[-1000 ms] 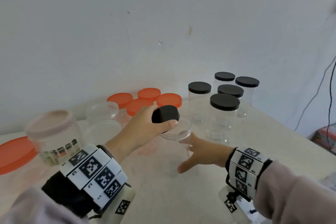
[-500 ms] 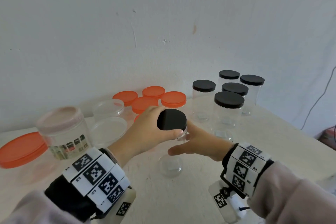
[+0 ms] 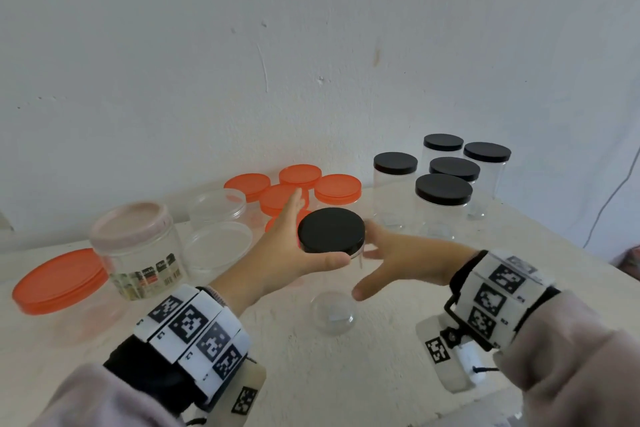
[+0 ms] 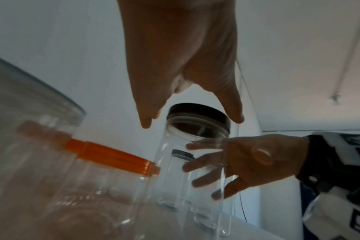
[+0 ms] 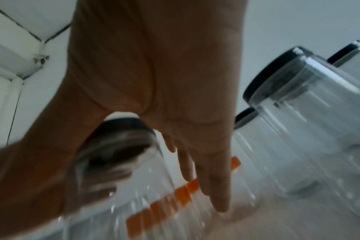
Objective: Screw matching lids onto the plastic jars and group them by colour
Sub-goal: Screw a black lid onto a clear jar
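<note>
A clear plastic jar (image 3: 332, 315) stands upright on the white table (image 3: 398, 374), near the middle. A black lid (image 3: 330, 230) sits flat on its mouth. My left hand (image 3: 317, 229) holds that lid from the left, thumb along its front edge and fingers behind it. In the left wrist view the thumb and fingers straddle the lid (image 4: 197, 110). My right hand (image 3: 363, 262) grips the jar body from the right, thumb in front and fingers behind. Those fingers show through the jar wall (image 4: 169, 162). The right wrist view is blurred but shows the jar (image 5: 117, 162) between thumb and fingers.
Several black-lidded jars (image 3: 443, 191) stand grouped at the back right. Orange-lidded jars (image 3: 336, 187) cluster behind my left hand. Further left are open clear tubs (image 3: 218, 243), a jar with a pale pink lid (image 3: 135, 236) and a large orange lid (image 3: 59, 281). The table edge runs along the right.
My left hand has lowered the tilted black lid flat onto the jar mouth. My right hand has come closer round the jar body.
</note>
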`<state>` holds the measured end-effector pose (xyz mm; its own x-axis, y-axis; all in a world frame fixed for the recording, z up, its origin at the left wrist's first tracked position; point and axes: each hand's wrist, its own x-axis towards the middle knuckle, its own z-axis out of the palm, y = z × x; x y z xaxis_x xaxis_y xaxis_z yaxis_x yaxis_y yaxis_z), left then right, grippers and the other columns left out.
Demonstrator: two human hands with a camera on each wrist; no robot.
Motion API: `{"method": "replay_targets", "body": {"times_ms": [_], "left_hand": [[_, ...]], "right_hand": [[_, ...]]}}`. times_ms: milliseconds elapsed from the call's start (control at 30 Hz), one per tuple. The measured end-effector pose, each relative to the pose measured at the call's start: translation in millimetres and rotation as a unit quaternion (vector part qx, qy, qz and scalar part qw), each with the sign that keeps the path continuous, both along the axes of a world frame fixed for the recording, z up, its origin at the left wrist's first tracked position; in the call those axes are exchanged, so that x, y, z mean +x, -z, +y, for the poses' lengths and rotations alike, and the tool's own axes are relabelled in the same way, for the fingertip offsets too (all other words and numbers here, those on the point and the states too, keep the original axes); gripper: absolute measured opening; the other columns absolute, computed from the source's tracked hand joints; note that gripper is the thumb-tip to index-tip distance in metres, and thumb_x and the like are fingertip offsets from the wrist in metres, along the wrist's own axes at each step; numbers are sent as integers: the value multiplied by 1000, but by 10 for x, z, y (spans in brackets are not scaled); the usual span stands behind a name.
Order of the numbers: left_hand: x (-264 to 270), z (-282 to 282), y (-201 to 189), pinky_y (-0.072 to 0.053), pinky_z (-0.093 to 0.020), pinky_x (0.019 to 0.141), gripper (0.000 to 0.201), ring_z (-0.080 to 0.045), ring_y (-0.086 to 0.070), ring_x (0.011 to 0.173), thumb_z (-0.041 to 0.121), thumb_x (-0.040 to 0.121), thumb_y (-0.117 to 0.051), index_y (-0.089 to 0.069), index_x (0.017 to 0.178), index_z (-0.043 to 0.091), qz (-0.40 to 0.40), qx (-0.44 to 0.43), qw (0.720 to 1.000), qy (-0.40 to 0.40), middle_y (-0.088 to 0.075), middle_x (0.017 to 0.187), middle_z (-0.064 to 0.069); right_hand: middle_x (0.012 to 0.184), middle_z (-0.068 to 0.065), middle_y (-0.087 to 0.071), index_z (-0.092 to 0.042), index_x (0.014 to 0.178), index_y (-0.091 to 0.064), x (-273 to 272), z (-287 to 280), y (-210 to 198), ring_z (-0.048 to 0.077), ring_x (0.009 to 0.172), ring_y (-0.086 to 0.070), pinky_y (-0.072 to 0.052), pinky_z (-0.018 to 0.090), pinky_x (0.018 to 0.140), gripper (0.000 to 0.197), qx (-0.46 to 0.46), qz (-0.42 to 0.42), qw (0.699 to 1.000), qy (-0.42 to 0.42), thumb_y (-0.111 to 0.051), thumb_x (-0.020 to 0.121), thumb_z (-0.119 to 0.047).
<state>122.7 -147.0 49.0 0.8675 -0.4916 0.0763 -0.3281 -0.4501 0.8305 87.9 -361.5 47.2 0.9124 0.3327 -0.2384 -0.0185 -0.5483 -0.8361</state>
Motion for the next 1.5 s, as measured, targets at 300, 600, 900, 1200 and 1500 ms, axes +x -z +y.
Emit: {"method": "replay_targets", "body": {"times_ms": [300,600,900,1200,1500], "left_hand": [[-67,-7,213,-31,-40,115,96,-5,-40,134,25,71,-86,-27,146,38,82,-51,994,53,-46,141,17],[-51,14,263,-35,-37,114,95,-4,-45,130,26,70,-87,-31,147,31,66,-58,995,50,-50,139,15],[-23,64,253,-34,-34,114,91,0,-45,128,23,70,-86,-35,145,30,82,-45,993,71,-52,137,17],[-12,79,277,-29,-37,117,91,-3,-41,133,27,68,-86,-37,144,30,95,-57,990,87,-50,140,16],[-8,60,334,-34,-27,110,90,4,-44,128,27,71,-85,-34,143,38,69,-73,992,77,-52,135,22]], "right_hand": [[155,-15,-26,-37,152,-15,155,373,-721,11,140,-29,-31,37,113,102,-303,-106,943,-82,-77,72,-56],[119,-13,-42,-39,141,-36,270,720,-919,5,78,-50,-43,25,62,80,-487,-111,852,-157,-75,72,-57],[131,-15,-44,-45,135,-42,294,652,-945,18,120,-48,-51,41,94,78,-437,-99,873,-195,-83,69,-44],[132,-24,-40,-54,129,-45,336,580,-984,4,124,-38,-40,34,103,75,-392,-78,888,-230,-85,69,-33],[112,-14,-57,-47,116,-53,316,617,-891,17,81,-71,-58,26,63,67,-411,-118,891,-153,-72,58,-74]]}}
